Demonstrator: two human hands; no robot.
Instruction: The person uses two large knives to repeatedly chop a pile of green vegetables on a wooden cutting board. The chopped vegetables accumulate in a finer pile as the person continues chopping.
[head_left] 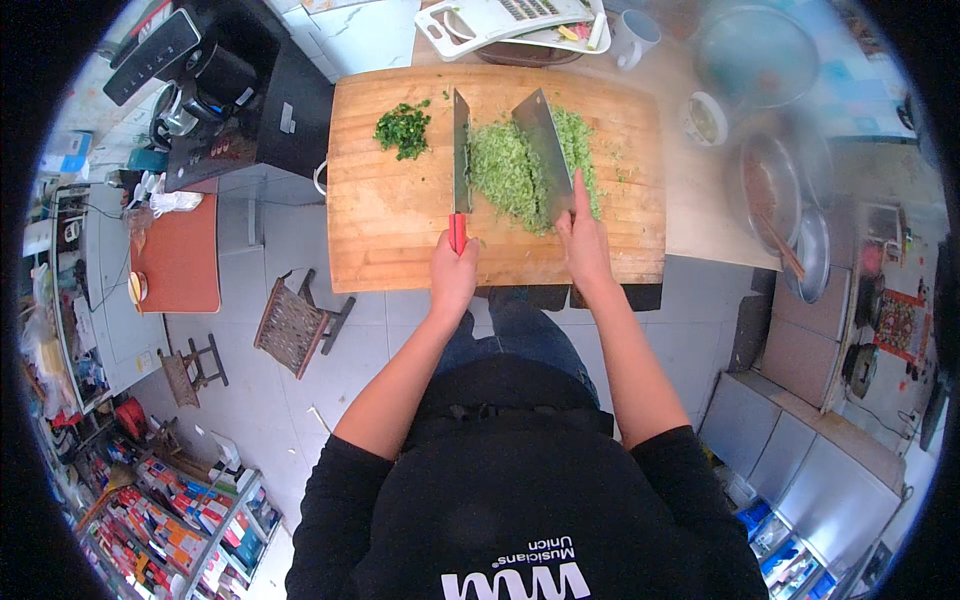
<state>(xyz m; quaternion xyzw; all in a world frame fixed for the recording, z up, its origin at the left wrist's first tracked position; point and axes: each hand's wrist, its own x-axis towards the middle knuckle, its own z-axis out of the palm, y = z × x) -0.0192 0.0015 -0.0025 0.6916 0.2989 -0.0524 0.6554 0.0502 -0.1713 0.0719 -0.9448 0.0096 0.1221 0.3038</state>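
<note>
My left hand grips the red handle of a cleaver, whose blade stands edge-down along the left side of a mound of finely chopped pale green vegetable. In my right hand is a second cleaver, its handle mostly hidden, my index finger stretched along the blade. That blade sits angled in the chopped mound, with more bits lying to its right. A small pile of darker chopped greens lies to the left of both knives on the wooden cutting board.
A white grater tray and a mug sit behind the board. At right are metal bowls, a small white bowl and chopsticks. A black appliance stands at left, with folding stools on the floor below.
</note>
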